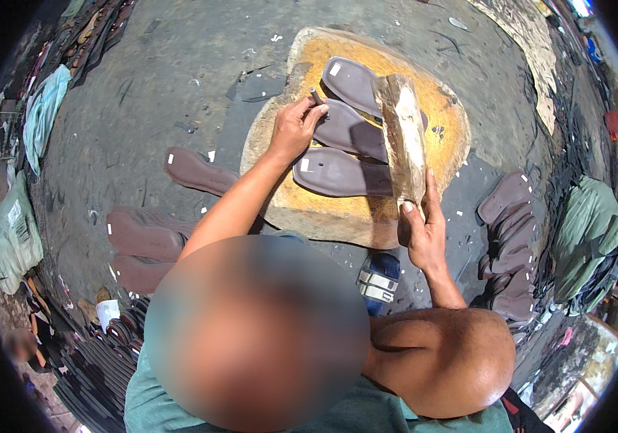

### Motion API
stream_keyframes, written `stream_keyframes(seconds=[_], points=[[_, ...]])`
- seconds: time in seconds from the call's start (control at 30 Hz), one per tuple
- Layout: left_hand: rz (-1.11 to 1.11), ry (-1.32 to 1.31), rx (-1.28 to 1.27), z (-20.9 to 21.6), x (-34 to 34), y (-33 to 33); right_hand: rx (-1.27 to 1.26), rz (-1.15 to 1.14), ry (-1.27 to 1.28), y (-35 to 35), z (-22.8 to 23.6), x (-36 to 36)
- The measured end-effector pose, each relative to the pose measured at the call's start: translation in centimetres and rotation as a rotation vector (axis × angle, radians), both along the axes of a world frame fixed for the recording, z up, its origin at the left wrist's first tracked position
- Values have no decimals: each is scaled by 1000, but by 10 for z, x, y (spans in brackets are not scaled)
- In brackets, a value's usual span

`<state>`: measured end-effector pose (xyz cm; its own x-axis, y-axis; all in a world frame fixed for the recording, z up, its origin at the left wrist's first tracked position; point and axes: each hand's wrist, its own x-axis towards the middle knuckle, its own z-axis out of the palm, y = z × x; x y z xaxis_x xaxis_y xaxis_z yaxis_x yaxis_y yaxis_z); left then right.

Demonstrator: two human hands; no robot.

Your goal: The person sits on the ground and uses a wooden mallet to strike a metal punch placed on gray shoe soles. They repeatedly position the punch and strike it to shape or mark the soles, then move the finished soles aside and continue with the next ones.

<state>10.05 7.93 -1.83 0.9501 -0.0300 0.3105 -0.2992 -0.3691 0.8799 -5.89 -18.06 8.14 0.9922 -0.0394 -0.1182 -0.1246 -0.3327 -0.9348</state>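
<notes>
Centrally, three soles [341, 173] atop slab [338, 209].

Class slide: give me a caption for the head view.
The left hand holds a dark cylindrical tool at a flat brown sole; the right hand grips a pale wooden club.

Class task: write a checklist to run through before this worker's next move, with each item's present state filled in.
1. Left hand gripping the dark rod: ok.
2. Right hand gripping the wooden block near its lower end: ok.
3. Three brown soles on the yellow-topped board: ok.
4. Rod's lower end touching the middle sole: cannot tell; fingers hide it.
5. Soles fully visible: not ok; the block hides parts.
</notes>
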Motion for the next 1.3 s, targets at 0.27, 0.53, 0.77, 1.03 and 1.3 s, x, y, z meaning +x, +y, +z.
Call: stream_keyframes(seconds=[0.27,0.53,0.77,1.03,1.3], points=[[-19,-163,230,3,-10,4,606,52,-595,12,81,51],[6,-129,449,-8,-9,5,-287,228,-186,47,-13,46],[48,275,-91,5,-7,2,-623,267,247,-1,-13,-20],[-84,213,-503,29,66,-25,-201,22,111,-10,-6,-14],[-19,104,-261,-8,85,-31,-101,-71,-74,-23,0,20]])
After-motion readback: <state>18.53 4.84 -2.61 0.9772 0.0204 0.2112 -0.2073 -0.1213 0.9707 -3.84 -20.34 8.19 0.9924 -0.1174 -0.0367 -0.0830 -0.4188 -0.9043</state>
